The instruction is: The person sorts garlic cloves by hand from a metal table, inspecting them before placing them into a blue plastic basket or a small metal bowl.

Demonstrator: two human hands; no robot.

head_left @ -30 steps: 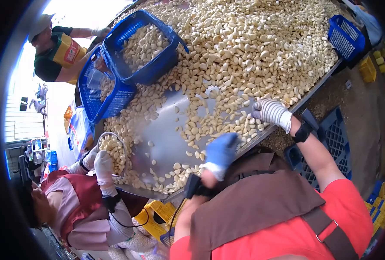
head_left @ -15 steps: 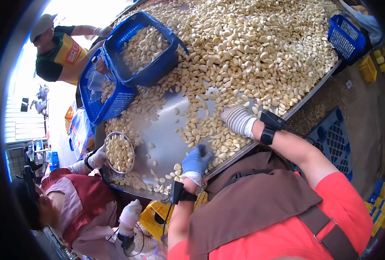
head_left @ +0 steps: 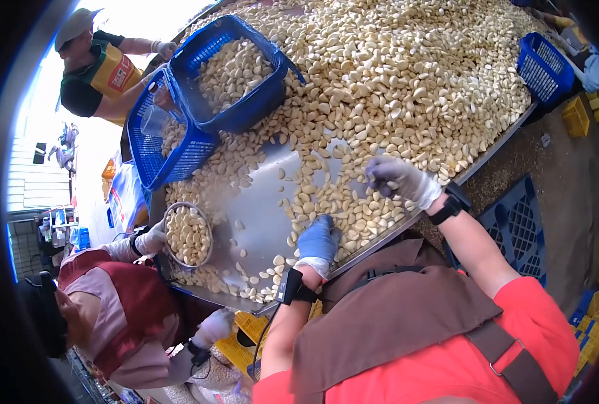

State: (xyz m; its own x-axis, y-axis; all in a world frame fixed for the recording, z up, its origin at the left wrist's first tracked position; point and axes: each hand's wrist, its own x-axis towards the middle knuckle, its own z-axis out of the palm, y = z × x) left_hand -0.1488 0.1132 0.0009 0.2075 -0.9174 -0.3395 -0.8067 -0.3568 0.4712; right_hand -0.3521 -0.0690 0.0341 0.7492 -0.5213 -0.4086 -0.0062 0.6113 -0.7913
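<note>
Peeled garlic cloves (head_left: 380,87), pale cream by their look, lie heaped over a metal table (head_left: 255,219). My left hand (head_left: 318,241), in a blue glove with a white cuff, rests low over loose cloves near the table's front edge. Its fingers are stretched forward and nothing shows in them. To the right, my right hand (head_left: 402,180), in a whitish glove, is raised a little above the cloves. Its fingers curl inward and are slightly blurred, so whatever they may hold is hidden.
Two blue baskets (head_left: 205,121) with cloves stand at the table's left. A co-worker's gloved hand (head_left: 152,237) holds a round bowl (head_left: 210,236) of cloves. Another blue basket (head_left: 545,71) sits at the right edge. A blue pallet (head_left: 515,229) lies on the floor.
My right hand has lifted off the cloves and turned, its fingers now curled. My left hand has shifted slightly right and up. The co-worker's lower hand has moved toward the table.
</note>
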